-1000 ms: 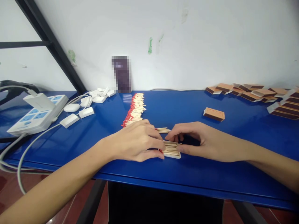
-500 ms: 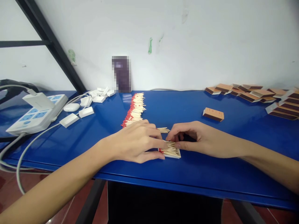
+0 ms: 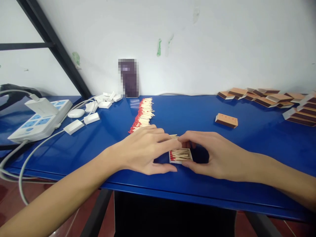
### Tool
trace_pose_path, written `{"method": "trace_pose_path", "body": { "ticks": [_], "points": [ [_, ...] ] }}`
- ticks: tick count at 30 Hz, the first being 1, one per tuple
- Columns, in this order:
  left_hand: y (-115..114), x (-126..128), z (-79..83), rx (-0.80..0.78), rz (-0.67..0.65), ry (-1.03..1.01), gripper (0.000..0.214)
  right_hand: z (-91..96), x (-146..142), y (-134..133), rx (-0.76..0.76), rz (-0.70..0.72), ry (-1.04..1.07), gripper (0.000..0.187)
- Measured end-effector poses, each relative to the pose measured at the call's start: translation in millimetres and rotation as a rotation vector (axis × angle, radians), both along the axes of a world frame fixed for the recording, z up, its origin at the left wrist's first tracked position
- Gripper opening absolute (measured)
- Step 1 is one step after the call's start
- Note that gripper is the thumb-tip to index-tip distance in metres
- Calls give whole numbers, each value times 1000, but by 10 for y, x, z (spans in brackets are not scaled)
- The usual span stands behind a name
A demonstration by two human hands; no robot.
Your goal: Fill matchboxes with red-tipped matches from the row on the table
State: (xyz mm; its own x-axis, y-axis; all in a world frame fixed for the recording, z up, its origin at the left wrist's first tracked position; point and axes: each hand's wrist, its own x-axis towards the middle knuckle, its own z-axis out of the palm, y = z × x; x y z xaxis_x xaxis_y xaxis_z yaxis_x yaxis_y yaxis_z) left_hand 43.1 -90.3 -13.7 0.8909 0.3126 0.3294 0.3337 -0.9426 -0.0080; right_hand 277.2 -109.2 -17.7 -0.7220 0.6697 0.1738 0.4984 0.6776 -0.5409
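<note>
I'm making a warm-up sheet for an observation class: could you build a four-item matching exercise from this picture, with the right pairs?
1. match tray
2. row of loose matches
3. power strip
4. lone matchbox

A. orange top, dark side
B. white, with blue socket faces
C. between the left hand and right hand
D. red heads toward the picture's left

Pairs: 1-C, 2-D, 3-B, 4-A

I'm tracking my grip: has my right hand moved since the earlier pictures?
Yes: your right hand has shifted slightly toward you, nearer the front edge of the blue table.
</note>
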Motion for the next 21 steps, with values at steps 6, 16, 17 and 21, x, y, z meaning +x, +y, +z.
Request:
{"method": "trace_pose_path", "body": {
  "ticks": [6,16,17,21],
  "points": [
    [15,-20,52,37,96,-19,26,-20,28,-33,-8,17,-40,12],
    [48,-24,18,58,168,113,28,-32,53,5,12,51,-34,8],
    [51,-25,16,60,170,118,28,-32,56,4,21,48,-34,8],
    [58,-20,7,56,166,138,30,-25,51,-5,20,44,-55,12]
  ]
}}
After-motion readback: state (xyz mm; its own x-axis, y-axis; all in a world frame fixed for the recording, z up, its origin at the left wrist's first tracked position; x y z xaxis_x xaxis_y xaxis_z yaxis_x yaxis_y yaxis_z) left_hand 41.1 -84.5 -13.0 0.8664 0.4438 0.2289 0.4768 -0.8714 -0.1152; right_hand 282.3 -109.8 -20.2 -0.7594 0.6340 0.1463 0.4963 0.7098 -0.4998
